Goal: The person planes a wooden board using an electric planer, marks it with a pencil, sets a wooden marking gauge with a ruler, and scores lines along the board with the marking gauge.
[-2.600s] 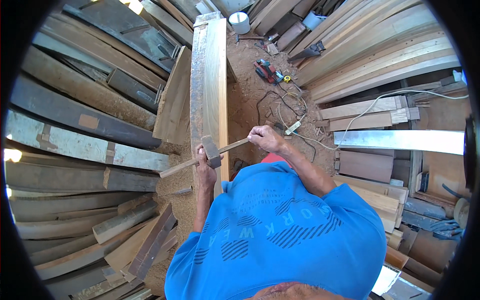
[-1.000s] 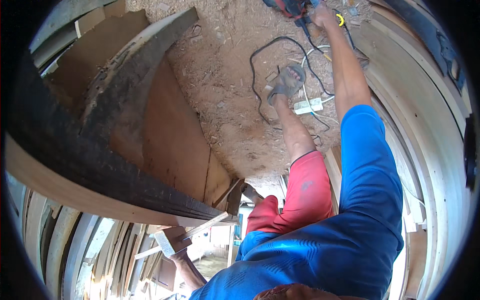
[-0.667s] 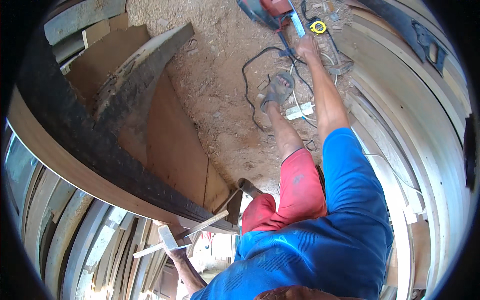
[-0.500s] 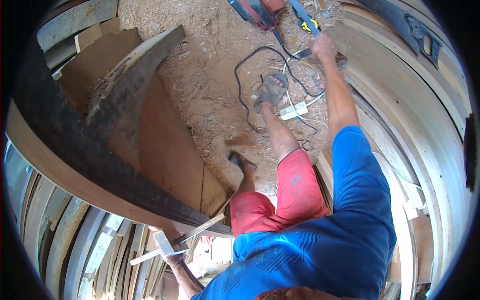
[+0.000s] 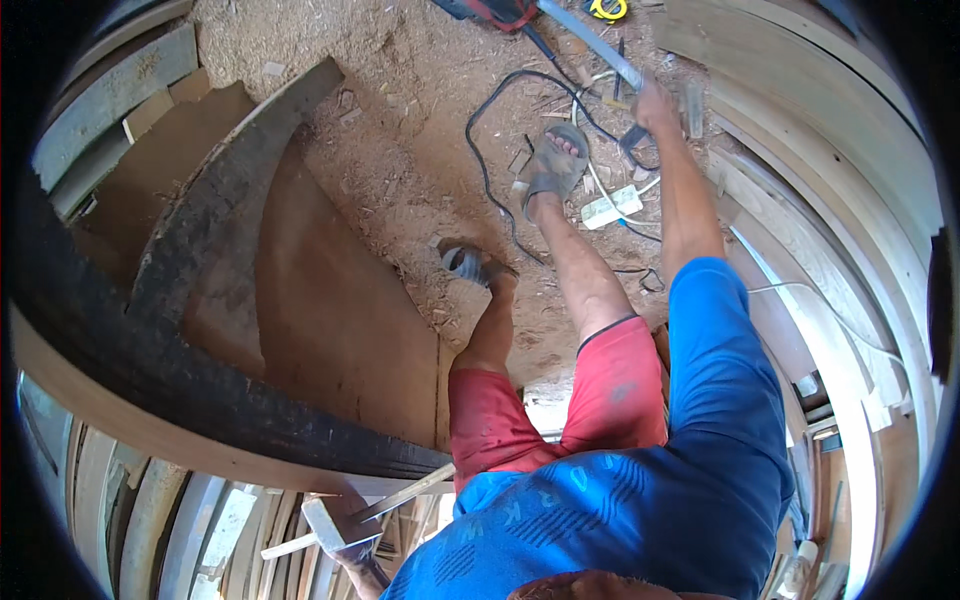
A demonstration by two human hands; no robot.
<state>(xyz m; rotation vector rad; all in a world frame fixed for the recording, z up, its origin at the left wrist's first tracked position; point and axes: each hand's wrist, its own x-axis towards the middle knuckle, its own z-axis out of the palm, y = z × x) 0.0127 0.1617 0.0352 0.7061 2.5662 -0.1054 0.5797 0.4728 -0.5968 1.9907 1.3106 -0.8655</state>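
Observation:
My right hand (image 5: 655, 108) is closed around the near end of a long, flat grey-blue bar (image 5: 592, 45), reaching out over the sawdust floor. Low on the left, my left hand (image 5: 350, 555) is partly hidden behind a wooden tool with a pale block (image 5: 325, 525) and thin sticks crossing it; the fingers appear closed on it. Above that hand stands a large panelled wooden piece (image 5: 340, 300) with a dark curved-looking edge. A yellow tape measure (image 5: 608, 10) lies on the floor beyond the bar.
A red and black power tool (image 5: 500, 10) lies at the far edge, its black cord (image 5: 480, 150) looping across the floor. A white power strip (image 5: 610, 207) sits near my sandalled foot (image 5: 555, 165). Stacked boards (image 5: 820, 130) line the right; more boards (image 5: 190, 510) stand at lower left.
My left-side foot has shifted on the floor. The bar and my right hand no longer overlap the tape measure in view. My left hand still holds the wooden tool, slightly lower in view.

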